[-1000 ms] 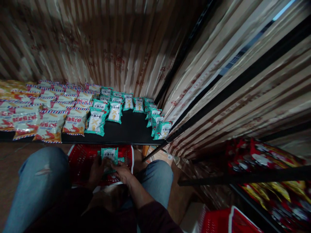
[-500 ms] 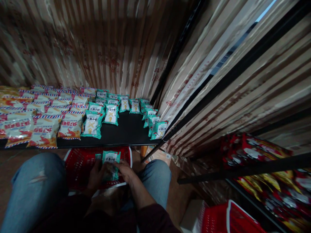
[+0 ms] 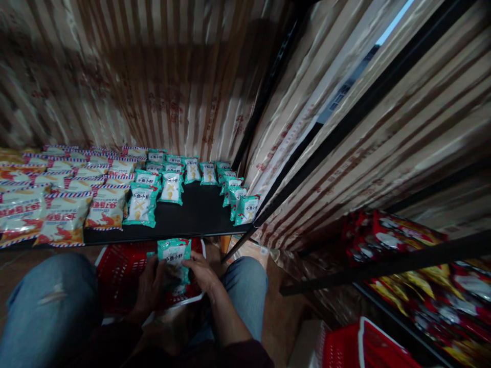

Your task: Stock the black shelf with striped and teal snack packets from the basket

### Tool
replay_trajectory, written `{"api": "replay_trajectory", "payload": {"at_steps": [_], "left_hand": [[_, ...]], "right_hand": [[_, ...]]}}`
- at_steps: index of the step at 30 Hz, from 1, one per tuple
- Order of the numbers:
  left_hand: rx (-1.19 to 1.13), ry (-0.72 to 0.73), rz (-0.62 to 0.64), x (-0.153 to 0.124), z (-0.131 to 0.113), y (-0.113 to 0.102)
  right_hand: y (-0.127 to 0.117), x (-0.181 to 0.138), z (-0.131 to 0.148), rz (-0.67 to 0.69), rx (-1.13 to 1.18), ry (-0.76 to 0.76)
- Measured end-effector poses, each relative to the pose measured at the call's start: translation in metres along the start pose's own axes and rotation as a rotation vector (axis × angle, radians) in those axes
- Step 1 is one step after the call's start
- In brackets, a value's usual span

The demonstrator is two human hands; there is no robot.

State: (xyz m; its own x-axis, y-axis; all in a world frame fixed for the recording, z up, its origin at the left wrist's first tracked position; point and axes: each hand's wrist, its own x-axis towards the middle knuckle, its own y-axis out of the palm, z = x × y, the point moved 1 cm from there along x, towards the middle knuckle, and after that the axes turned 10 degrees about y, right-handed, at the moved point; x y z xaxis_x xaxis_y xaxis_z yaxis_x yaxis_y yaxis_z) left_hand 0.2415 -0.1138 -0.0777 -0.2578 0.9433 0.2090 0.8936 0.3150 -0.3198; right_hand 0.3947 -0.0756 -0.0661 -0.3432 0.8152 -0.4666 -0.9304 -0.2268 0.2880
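Note:
A teal and white snack bag [image 3: 174,254] is held upright between my two hands, above a red basket [image 3: 117,273]. My right hand [image 3: 203,272] grips its right edge, thumb towards the front. Along the left side, my left hand [image 3: 151,283] has its fingers curled against the bag. A sliver of teal wrapper shows by the left fingertips; whether it is a second bag I cannot tell. Just beyond, on a black shelf [image 3: 199,210], matching teal bags [image 3: 140,204] stand in rows, with others [image 3: 246,209] lined up along the right end.
Left on the shelf are several rows of white and orange snack bags [image 3: 63,217]. A slanting black post [image 3: 264,209] marks the shelf's right corner. Another rack [image 3: 387,301] with red and yellow packs stands at right, above a second red basket [image 3: 345,345]. Draped sheeting [image 3: 172,76] hangs behind.
The bag has risen slightly relative to the basket and shelf edge, and both hands remain on it. The view has shifted a little; the shelved bags keep their places.

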Motion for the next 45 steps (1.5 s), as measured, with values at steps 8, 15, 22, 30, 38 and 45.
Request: {"api": "replay_trajectory", "payload": {"at_steps": [8,15,22,30,38,45], "left_hand": [[-0.013,0.043,0.003,0.029,-0.035,0.016],[-0.053,-0.030,0.027,0.061,-0.032,0.042],[-0.191,-0.008,-0.041,0.079,-0.044,0.056],[-0.209,0.008,-0.073,0.103,-0.052,0.069],[-0.111,0.017,-0.100,0.131,-0.047,0.084],[-0.066,-0.001,-0.062,0.137,-0.056,0.090]], "right_hand": [[-0.007,-0.002,0.035,-0.040,0.144,-0.139],[-0.016,0.008,0.051,-0.123,0.208,-0.233],[-0.028,0.027,0.052,-0.241,0.245,-0.337],[-0.038,0.037,0.052,-0.332,0.204,-0.506],[-0.039,0.037,0.061,-0.426,0.067,-0.575],[-0.049,0.046,0.074,-0.610,-0.166,-0.586]]}}
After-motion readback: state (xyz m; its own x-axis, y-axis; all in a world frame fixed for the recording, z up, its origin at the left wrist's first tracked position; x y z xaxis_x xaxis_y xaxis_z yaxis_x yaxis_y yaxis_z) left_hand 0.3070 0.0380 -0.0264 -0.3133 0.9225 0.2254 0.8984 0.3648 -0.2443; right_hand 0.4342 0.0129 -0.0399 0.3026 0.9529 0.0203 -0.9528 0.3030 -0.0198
